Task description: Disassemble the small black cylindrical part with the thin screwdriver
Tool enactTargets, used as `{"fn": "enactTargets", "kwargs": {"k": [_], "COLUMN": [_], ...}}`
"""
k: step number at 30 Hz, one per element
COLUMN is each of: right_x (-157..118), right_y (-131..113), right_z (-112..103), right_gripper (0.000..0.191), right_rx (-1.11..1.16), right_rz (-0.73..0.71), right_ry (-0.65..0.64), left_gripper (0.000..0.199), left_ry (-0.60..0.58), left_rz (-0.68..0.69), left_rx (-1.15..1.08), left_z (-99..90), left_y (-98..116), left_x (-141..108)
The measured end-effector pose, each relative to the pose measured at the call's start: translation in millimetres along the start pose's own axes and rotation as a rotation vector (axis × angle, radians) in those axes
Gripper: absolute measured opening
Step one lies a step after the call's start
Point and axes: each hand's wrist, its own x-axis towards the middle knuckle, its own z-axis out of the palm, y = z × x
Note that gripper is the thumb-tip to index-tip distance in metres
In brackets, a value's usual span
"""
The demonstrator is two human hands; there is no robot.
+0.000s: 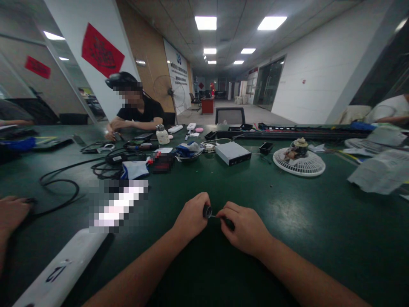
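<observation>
One small, dark, round part [208, 212] is held just above the green surface [297, 251], at the near middle of the view, between a person's two bare hands. The left hand [192, 216] has its grip closed around the part, its open round end turned toward the right, probably so that it stays steady and easy to reach. The right hand [244, 227] has a narrow, pinching grip on a thin metal piece [215, 216], likely for fine control; its tip meets the part's open end, though whether it goes inside cannot be told. Both forearms come in from the bottom edge, angled inward, so the hands meet in front of the body. To the left lies a long white device [60, 266] marked with dark digits, its upper end blurred out, and beyond it loops of black cable [75, 187]. Farther back, other items sit in a loose row, perhaps set there to be within reach: a blue and white cloth [189, 150], a silver box with a black front [233, 152], a small black tray [266, 147] and a white round grille [298, 169] bearing loose-looking parts. Another person's hand [14, 213] rests at the left edge, and a co-worker in black [140, 108] sits across the surface.
</observation>
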Motion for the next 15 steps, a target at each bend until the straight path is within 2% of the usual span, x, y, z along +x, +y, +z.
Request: {"fn": "enactTargets", "kwargs": {"k": [5,11,13,15], "right_x": [0.8,1.2,1.1,1.0], "right_y": [1.2,-0.2,-1.3,-1.6], "right_z": [-0.5,3.8,4.1,3.8], "right_gripper": [0.018,0.02,0.021,0.019], "right_rx": [-0.043,0.001,0.021,-0.005], "right_rz": [0.081,0.068,0.029,0.054], "right_ry": [0.019,0.084,0.062,0.05], "left_gripper": [0.025,0.024,0.023,0.023], "left_ry": [0.001,-0.005,-0.01,-0.012], "left_rz": [-0.003,-0.033,-0.044,-0.052], "left_rx": [0.009,0.005,0.008,0.008], "left_z": [-0.2,-1.5,-2.6,-3.7], "left_y": [0.7,3.3,3.7,4.2], "left_x": [-0.1,0.3,0.7,1.1]}}
